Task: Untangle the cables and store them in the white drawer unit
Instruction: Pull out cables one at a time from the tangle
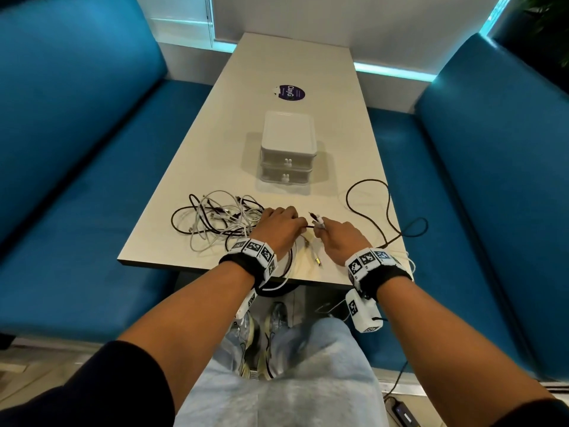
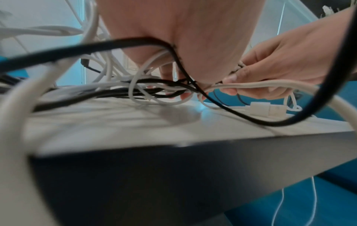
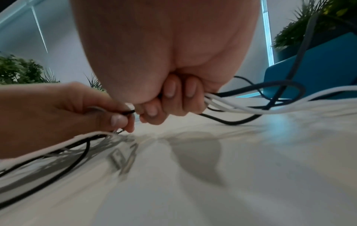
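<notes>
Working the knot from its right edge, I have both hands close together over the near end of the desk. My left hand sits on the right side of the tangle of white and black cables, fingers curled down pinching a thin black cable at the crossing, probably to anchor the pile so it doesn't drag. My right hand is closed round a small bundle of white cables plus a black one, connector ends poking out above the fist; seemingly keeping freed ends apart from the mess. A black braided cable loops loose on the desk's right side, running off the edge, well apart from the tangle. The white drawer unit stands further back at desk centre, both drawers closed, nothing stored yet as far as I can judge. A purple round sticker lies beyond it. Blue bench seats flank both sides. Early stage: most cables are not yet separated.
</notes>
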